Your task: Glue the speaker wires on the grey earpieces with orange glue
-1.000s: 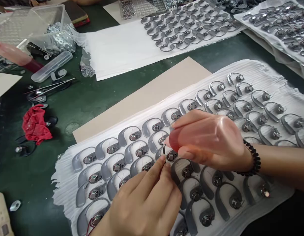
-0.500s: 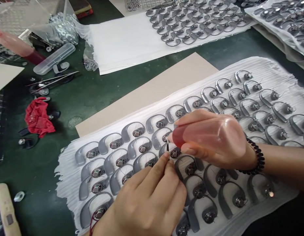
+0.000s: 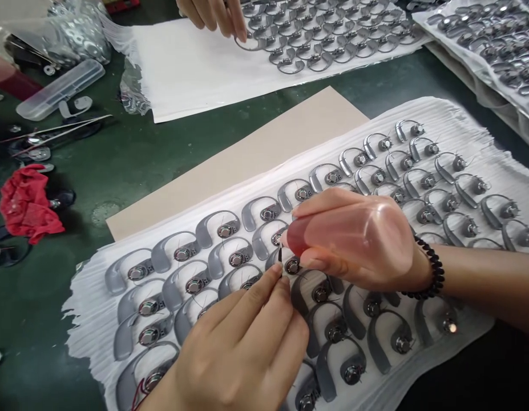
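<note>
At the left lie a red cloth point(image 3: 28, 202), then a pair of tweezers point(image 3: 63, 135) and a clear plastic case point(image 3: 61, 90) on the green table point(image 3: 131, 151); I can read no label on them. Further right, at the top, the hand of another person point(image 3: 210, 12) is at the edge of rows of grey parts on a far white sheet point(image 3: 191, 74). Below, the left hand point(image 3: 247, 354) has its fingers pinched closely on a thin dark-tipped tool point(image 3: 280, 254). Its tip is just beside the round metal piece of one grey hooked part point(image 3: 259, 244), which lies among many similar ones on the padding sheet point(image 3: 87, 308). Some similar parts carry a small dark mark, maybe a letter, too small for sure reading. The right hand point(image 3: 371, 279) is curled around a pinkish bottle point(image 3: 354, 234), tilted toward this same piece; its visible side shows no readable writing.
</note>
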Tool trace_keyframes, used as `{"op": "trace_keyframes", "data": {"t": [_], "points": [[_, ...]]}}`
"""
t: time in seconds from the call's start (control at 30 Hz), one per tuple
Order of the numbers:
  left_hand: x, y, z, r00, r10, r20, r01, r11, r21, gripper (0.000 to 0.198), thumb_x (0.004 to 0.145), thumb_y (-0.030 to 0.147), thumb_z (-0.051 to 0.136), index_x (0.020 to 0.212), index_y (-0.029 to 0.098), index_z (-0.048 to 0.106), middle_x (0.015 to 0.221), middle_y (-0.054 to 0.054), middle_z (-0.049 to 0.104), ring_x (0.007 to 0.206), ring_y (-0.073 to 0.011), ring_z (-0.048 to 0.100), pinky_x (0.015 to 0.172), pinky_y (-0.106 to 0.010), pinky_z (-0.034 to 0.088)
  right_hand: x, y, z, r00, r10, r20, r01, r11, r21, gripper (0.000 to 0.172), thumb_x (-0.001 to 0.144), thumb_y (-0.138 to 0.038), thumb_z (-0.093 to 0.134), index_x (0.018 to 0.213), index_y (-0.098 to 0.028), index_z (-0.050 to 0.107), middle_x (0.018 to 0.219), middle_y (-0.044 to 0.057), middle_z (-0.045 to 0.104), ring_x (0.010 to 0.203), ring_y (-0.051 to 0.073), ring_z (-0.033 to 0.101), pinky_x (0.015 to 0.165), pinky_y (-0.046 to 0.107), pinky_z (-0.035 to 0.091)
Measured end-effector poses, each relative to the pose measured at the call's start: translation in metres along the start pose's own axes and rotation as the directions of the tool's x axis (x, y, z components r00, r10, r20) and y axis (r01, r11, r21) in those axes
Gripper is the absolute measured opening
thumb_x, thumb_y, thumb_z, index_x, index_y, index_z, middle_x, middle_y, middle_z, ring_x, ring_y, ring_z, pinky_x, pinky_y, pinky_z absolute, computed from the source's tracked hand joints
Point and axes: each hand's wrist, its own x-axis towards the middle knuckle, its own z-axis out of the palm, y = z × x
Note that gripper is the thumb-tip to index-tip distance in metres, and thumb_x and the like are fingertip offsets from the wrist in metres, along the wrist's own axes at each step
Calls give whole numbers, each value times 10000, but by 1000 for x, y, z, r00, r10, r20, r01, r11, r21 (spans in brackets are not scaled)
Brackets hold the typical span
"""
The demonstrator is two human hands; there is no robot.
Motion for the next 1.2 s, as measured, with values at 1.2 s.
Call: {"op": "trace_keyframes", "data": {"t": [1.2], "points": [[-2, -1, -1, 999, -30, 22, 31, 999, -45, 115, 817, 81, 495, 732, 91, 572, 787, -108, 690, 814, -235, 682, 684, -263, 570, -1, 1, -2, 994, -70, -87, 72, 997, 23, 176, 765, -236, 649, 739, -63, 628, 764, 50, 641, 671, 13, 606, 633, 61, 504]]}}
